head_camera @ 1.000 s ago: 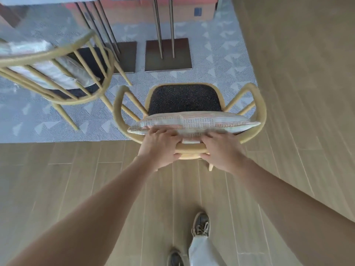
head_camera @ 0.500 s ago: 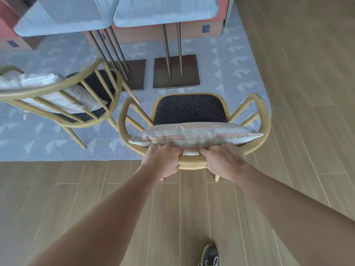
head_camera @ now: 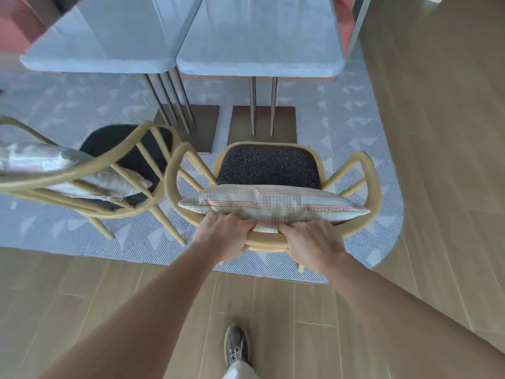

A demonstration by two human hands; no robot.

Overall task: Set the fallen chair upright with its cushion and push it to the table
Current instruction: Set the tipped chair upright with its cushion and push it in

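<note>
A yellow wooden chair (head_camera: 373, 187) with a dark speckled seat stands upright on the rug, facing the grey table (head_camera: 259, 45). A striped cushion (head_camera: 273, 205) leans against the inside of its curved back. My left hand (head_camera: 224, 236) and my right hand (head_camera: 311, 242) both grip the top rail of the chair back, fingers curled over it beside the cushion. The seat's front edge is close to the table's metal base plate (head_camera: 262, 124).
A second yellow chair (head_camera: 82, 170) with its own cushion stands at the left, its armrest nearly touching my chair. A second grey table (head_camera: 103, 36) adjoins at the left. A patterned grey rug (head_camera: 355, 127) lies under the tables; wood floor is at the right. My shoe (head_camera: 236, 346) is below.
The chair has moved forward onto the rug toward the table, and I stepped after it. More of the tabletops came into view. Both hands kept their grip on the back rail.
</note>
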